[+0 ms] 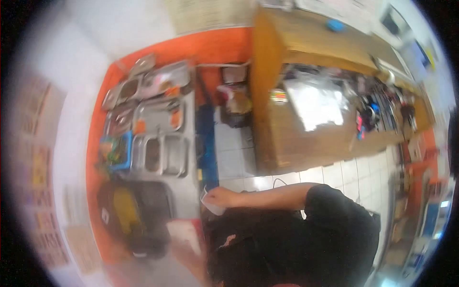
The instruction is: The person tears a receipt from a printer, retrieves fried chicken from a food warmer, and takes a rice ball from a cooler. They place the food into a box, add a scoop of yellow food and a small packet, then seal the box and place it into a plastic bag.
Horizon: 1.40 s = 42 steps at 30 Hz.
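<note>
My right hand (221,197) is at the counter's edge, its fingers closed around a small white item (213,208) that looks like a cup, though blur hides its exact kind. Low in the head view, my left hand (188,260) is smeared by motion, and its fingers cannot be made out. It is near a white and red packet or cloth (185,234) on the steel counter (189,189). Beyond it lies a dark basin-like shape with something yellow (125,210) inside.
Several steel food pans (174,155) and a blue basket (125,148) of greens line the counter by the orange wall (95,191). A wooden desk (277,126) holds a shiny clear sheet (318,105) and small goods. White floor tiles (334,174) run below it.
</note>
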### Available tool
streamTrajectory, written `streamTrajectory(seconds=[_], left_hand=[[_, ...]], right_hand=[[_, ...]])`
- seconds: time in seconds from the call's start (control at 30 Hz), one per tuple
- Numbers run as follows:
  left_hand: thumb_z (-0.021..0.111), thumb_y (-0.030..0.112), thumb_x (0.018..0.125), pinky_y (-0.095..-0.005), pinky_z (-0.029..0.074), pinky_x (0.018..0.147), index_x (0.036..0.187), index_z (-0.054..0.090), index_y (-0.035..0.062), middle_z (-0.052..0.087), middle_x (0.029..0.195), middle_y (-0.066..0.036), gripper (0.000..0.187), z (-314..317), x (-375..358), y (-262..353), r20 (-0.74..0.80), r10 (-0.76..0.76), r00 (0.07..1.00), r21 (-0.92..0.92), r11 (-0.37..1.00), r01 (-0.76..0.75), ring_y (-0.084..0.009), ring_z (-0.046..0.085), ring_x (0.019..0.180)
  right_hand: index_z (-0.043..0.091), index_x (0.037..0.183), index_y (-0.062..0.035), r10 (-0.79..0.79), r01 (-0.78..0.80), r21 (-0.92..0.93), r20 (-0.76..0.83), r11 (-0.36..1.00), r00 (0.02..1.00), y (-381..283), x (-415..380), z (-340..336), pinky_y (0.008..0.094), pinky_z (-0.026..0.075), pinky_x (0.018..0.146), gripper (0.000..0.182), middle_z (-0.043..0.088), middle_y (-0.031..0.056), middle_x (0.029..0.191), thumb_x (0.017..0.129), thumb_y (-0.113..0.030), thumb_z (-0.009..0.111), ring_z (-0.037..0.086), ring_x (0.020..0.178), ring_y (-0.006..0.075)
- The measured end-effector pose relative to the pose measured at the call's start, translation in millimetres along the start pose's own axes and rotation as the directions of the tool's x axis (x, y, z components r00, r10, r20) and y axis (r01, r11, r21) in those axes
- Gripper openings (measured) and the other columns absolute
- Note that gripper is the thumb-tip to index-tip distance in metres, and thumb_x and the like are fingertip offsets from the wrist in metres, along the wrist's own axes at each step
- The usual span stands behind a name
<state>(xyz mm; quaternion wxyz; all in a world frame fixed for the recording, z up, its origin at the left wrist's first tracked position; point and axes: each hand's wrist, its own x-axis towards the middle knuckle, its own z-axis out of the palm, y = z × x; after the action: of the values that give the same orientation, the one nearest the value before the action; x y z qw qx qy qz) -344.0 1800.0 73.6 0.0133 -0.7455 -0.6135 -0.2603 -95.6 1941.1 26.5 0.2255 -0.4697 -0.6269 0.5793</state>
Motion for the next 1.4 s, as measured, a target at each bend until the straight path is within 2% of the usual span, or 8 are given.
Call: streamTrajectory(seconds=[0.03, 0.07, 0.17, 0.67, 0.8, 1.07, 1.23, 1.4], left_hand=[[0.076, 0.039, 0.073, -0.0554, 0.042, 0.093, 0.137, 0.038, 0.0076, 0.047, 0.127, -0.025, 0.081, 13.0, 27.8, 17.2, 0.059, 0.063, 0.996, -0.081, 0.995, -0.058, -0.0425, 0.046, 0.119], [0.078, 0.04, 0.065, -0.0549, 0.038, 0.094, 0.137, 0.04, 0.0076, 0.046, 0.13, -0.024, 0.088, 14.8, 49.6, 62.3, 0.364, -0.297, 0.883, -0.452, 0.772, 0.447, -0.0407, 0.044, 0.121], [0.078, 0.037, 0.058, -0.0526, 0.032, 0.099, 0.137, 0.042, 0.0106, 0.042, 0.133, -0.021, 0.091, 31.9, 102.8, 150.8, 0.433, 0.24, 0.869, -0.177, 0.968, -0.179, -0.0399, 0.039, 0.124], [0.076, 0.037, 0.071, -0.0484, 0.02, 0.109, 0.146, 0.027, 0.0086, 0.032, 0.147, -0.02, 0.094, 216.7, 85.8, 477.8, 0.441, 0.759, 0.479, -0.626, 0.643, -0.442, -0.04, 0.03, 0.133], [0.07, 0.036, 0.078, -0.0487, 0.022, 0.108, 0.146, 0.028, 0.0069, 0.04, 0.143, -0.017, 0.085, 256.3, 102.7, 486.2, 0.521, 0.686, 0.508, -0.613, 0.715, -0.336, -0.0361, 0.034, 0.13], [0.061, 0.025, 0.085, -0.0503, 0.032, 0.104, 0.134, 0.046, 0.0046, 0.047, 0.137, -0.015, 0.055, 359.5, 171.7, 512.6, 0.531, 0.531, 0.66, -0.577, 0.797, -0.178, -0.0342, 0.039, 0.128], [0.063, 0.019, 0.083, -0.0447, 0.037, 0.099, 0.12, 0.06, 0.0069, 0.055, 0.129, -0.014, 0.039, 453.7, 223.8, 543.5, 0.076, 0.549, 0.832, -0.171, 0.83, -0.532, -0.0333, 0.047, 0.118], [0.07, 0.02, 0.071, -0.0432, 0.04, 0.089, 0.087, 0.072, 0.0078, 0.063, 0.115, -0.006, 0.021, 455.6, 255.9, 541.5, 0.272, 0.577, 0.77, -0.357, 0.804, -0.475, -0.0275, 0.052, 0.103]], right_hand=[[0.065, 0.111, -0.0008, 0.183, -0.187, 0.063, 0.067, 0.98, 0.981, 1.9, -3.7, -14.2, 0.033, 0.046, 0.088, 0.041, 0.066, 0.0151, 0.107, 0.095, -0.036, 0.051, 0.061, 0.101, 0.0223], [0.065, 0.111, -0.0008, 0.178, -0.179, 0.078, 0.03, 0.981, 0.984, 4.3, -26.6, -29.2, 0.033, 0.046, 0.088, 0.041, 0.066, 0.0151, 0.107, 0.095, -0.036, 0.051, 0.061, 0.101, 0.0223], [0.051, 0.131, -0.0004, 0.102, -0.105, 0.775, 0.052, 0.623, 0.993, 20.3, -104.5, -77.3, 0.0324, 0.041, 0.096, 0.063, 0.058, 0.0114, 0.122, 0.093, -0.05, 0.052, 0.052, 0.111, 0.0175], [0.028, 0.141, -0.0037, 0.36, 0.303, 0.498, -0.838, 0.813, 0.409, 239.4, -417.1, -281.5, 0.0381, 0.037, 0.104, 0.079, 0.045, 0.0152, 0.134, 0.077, -0.013, 0.074, 0.045, 0.124, 0.0247], [0.041, 0.133, -0.0036, 0.471, 0.416, 0.62, -0.781, 0.666, 0.41, 296.8, -414.6, -327.8, 0.0356, 0.052, 0.083, 0.058, 0.058, 0.0138, 0.119, 0.084, -0.018, 0.069, 0.06, 0.105, 0.0225], [0.04, 0.139, -0.0015, 0.457, -0.05, 0.474, -0.807, 0.879, 0.374, 327.8, -406.3, -373.2, 0.0328, 0.047, 0.088, 0.062, 0.057, 0.0172, 0.125, 0.085, -0.02, 0.065, 0.058, 0.11, 0.0242], [0.037, 0.142, -0.0013, 0.558, -0.107, 0.549, -0.798, 0.829, 0.227, 286.3, -450.6, -389.6, 0.0336, 0.042, 0.097, 0.065, 0.054, 0.0169, 0.131, 0.084, -0.014, 0.063, 0.051, 0.121, 0.0242], [0.041, 0.138, -0.0006, 0.616, 0.009, 0.638, -0.747, 0.77, 0.25, 291.0, -512.1, -409.1, 0.034, 0.047, 0.089, 0.055, 0.054, 0.0151, 0.13, 0.086, -0.01, 0.058, 0.057, 0.11, 0.0223]])
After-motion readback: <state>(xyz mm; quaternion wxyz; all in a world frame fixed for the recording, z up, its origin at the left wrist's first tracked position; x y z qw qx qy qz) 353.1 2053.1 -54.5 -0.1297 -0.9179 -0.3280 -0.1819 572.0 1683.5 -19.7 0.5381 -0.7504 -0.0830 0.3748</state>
